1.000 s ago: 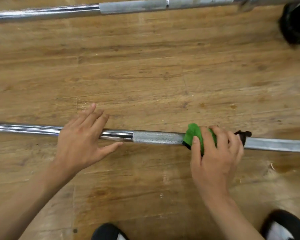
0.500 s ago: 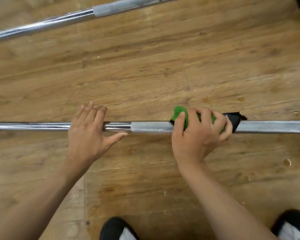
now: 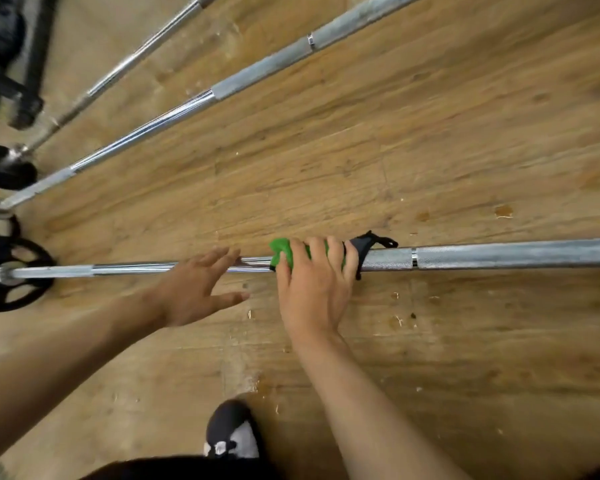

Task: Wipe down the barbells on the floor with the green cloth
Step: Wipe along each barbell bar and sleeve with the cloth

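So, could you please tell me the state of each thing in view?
Green cloth: wrapped around the near barbell, gripped by the right hand.
Near barbell: lying on the floor, black plate on its left end.
Left hand: open, fingers straight over the bar.
Middle barbell and far barbell: on the floor, untouched.

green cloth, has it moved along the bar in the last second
Yes. The green cloth, under the right hand, slid left along the barbell: its edge now reaches the smooth shaft; knurling lay between them earlier.
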Action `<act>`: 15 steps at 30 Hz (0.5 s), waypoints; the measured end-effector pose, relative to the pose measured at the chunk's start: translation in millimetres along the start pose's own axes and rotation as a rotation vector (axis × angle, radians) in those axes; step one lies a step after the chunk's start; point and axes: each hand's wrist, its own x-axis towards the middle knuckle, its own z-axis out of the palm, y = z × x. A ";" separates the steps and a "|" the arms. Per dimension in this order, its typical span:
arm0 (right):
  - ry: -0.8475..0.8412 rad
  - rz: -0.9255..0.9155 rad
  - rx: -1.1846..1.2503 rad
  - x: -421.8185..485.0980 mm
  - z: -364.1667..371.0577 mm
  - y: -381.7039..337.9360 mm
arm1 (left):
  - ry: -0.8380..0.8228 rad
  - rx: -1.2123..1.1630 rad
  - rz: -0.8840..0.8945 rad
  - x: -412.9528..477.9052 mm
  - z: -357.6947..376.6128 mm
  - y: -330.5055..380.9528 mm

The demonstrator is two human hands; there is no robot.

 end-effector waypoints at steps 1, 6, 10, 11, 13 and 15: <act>-0.010 -0.050 -0.005 -0.9 -0.3 4.5 | -0.015 0.036 0.025 -3.6 -6.8 -4.7; 0.046 -0.128 -0.033 -5.9 4.4 17.0 | 0.027 -0.004 0.070 5.1 5.8 -21.2; 0.139 -0.167 -0.105 -7.3 13.8 19.7 | 0.148 0.010 0.213 11.3 33.0 -35.6; 0.187 -0.173 -0.122 -7.5 16.2 19.9 | 0.180 0.020 0.249 13.6 36.6 -41.7; 0.279 -0.169 -0.150 -7.4 21.2 18.9 | 0.234 0.050 0.344 20.2 41.4 -54.7; 0.344 -0.165 -0.190 -8.1 28.0 18.3 | 0.284 0.096 0.467 30.7 43.3 -68.4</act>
